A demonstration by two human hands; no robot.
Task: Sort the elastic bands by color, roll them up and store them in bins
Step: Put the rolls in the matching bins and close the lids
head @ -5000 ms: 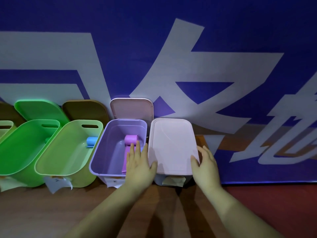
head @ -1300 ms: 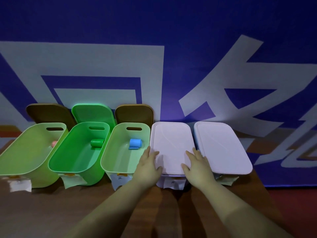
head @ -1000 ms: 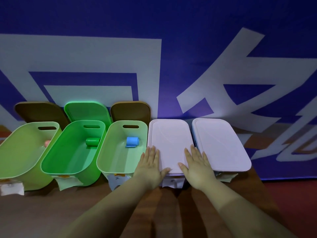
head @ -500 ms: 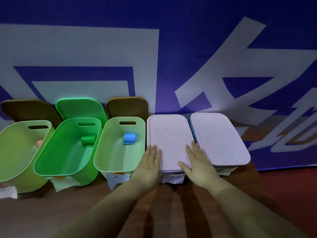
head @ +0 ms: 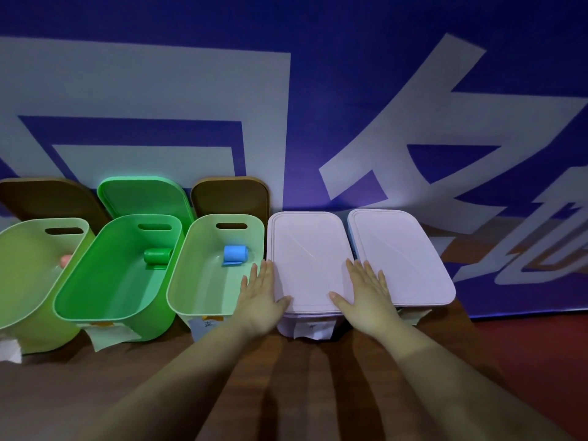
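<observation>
Both the left hand (head: 259, 297) and the right hand (head: 369, 297) lay flat, fingers straight, pressing the pale lid (head: 307, 259) and gripping nothing. The lid looked light, stiff and smooth, probably best lifted by its edges.

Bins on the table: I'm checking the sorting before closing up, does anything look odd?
One mismatch: a blue roll sits in the pale green bin, while the green roll matches its bin. Both hands press the closed pink lid.
</observation>
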